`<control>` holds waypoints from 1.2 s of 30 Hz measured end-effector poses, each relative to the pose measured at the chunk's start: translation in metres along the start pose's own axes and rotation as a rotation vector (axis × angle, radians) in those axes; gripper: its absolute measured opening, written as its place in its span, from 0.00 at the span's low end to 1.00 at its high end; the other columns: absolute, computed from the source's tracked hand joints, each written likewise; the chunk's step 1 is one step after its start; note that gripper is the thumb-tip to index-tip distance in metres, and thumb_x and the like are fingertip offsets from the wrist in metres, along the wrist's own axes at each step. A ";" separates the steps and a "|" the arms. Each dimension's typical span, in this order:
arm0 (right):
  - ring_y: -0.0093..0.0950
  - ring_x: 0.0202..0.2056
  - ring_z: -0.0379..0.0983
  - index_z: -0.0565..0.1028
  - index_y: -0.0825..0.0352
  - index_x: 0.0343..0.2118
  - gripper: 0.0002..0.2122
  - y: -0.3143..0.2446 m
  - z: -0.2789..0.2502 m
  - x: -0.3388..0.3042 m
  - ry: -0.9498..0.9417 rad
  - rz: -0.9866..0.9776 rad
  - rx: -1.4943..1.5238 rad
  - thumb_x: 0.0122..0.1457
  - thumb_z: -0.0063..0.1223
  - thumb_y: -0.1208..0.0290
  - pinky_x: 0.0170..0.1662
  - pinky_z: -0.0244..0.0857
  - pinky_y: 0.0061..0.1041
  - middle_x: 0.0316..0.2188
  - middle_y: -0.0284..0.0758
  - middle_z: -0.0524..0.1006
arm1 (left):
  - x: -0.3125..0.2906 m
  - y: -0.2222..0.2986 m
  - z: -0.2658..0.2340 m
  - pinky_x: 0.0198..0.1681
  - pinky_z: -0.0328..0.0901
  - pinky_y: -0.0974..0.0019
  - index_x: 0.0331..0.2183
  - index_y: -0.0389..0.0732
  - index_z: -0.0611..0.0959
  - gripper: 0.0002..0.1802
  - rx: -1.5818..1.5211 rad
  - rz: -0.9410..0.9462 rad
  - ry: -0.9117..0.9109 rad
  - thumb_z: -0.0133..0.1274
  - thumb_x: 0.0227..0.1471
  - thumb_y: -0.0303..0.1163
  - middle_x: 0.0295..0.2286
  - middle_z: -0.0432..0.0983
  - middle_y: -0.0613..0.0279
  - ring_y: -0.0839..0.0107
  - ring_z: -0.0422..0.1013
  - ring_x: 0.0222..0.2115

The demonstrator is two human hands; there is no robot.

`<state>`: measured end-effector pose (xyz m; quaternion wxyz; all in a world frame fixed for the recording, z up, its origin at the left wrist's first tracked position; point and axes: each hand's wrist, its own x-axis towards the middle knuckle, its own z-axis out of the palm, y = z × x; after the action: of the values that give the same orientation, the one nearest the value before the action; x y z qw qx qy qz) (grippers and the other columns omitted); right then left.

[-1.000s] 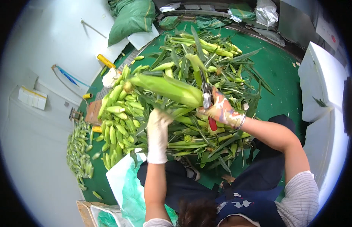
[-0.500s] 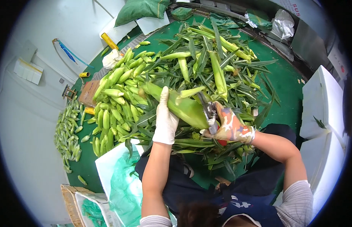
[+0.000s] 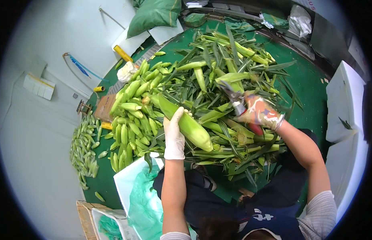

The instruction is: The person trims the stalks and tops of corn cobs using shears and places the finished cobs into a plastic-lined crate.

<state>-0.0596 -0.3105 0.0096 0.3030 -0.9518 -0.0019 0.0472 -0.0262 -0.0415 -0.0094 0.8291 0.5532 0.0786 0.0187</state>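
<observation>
My gloved left hand (image 3: 174, 136) is wrapped round an ear of corn (image 3: 192, 131) in its pale green husk, tilted with its blunt end toward lower right. To the right, apart from the ear, my right hand (image 3: 260, 113) in a patterned glove grips pruning shears (image 3: 235, 97) with a red handle. Beside the blades is a loose strip of green husk (image 3: 234, 77); whether they touch it I cannot tell. Beneath both hands spreads a heap of corn leaves and stalks (image 3: 242, 134). Left of it lies a pile of husked-over corn ears (image 3: 132, 132).
Smaller green ears (image 3: 84, 148) lie at far left on the green floor (image 3: 102, 188). A white foam box (image 3: 123, 182) with green plastic stands by my left forearm, and white foam boxes (image 3: 346, 104) stack at right. A stuffed green sack (image 3: 156, 16) rests at the back.
The shears in my right hand have moved away from the ear, up and to the right. The ear's lower end now shows uncovered by the hand. My left hand still holds the ear.
</observation>
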 end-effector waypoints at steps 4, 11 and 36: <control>0.36 0.36 0.71 0.63 0.73 0.43 0.36 -0.014 0.048 -0.022 -0.205 -0.141 0.551 0.36 0.66 0.51 0.41 0.65 0.29 0.33 0.46 0.73 | -0.009 -0.022 0.041 0.34 0.69 0.62 0.37 0.35 0.72 0.20 -0.013 -0.090 -0.084 0.59 0.47 0.37 0.30 0.74 0.55 0.63 0.73 0.29; 0.33 0.35 0.71 0.64 0.71 0.43 0.32 0.012 0.043 -0.026 0.136 -0.063 0.726 0.38 0.66 0.58 0.41 0.65 0.27 0.33 0.41 0.74 | 0.025 -0.033 0.011 0.40 0.66 0.64 0.40 0.35 0.74 0.22 0.884 0.625 0.260 0.60 0.44 0.35 0.35 0.72 0.55 0.67 0.69 0.35; 0.20 0.33 0.67 0.65 0.69 0.46 0.28 0.074 0.014 -0.039 -0.603 -0.346 0.995 0.41 0.65 0.68 0.36 0.63 0.21 0.31 0.31 0.71 | -0.068 -0.020 0.046 0.43 0.64 0.70 0.50 0.33 0.66 0.37 0.923 0.020 -0.645 0.59 0.34 0.24 0.38 0.73 0.59 0.74 0.69 0.37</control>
<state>-0.1017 -0.3646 -0.0409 0.7010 -0.6266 -0.2202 0.2599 -0.0879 -0.0997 -0.0033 0.4831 0.8369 -0.1839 -0.1800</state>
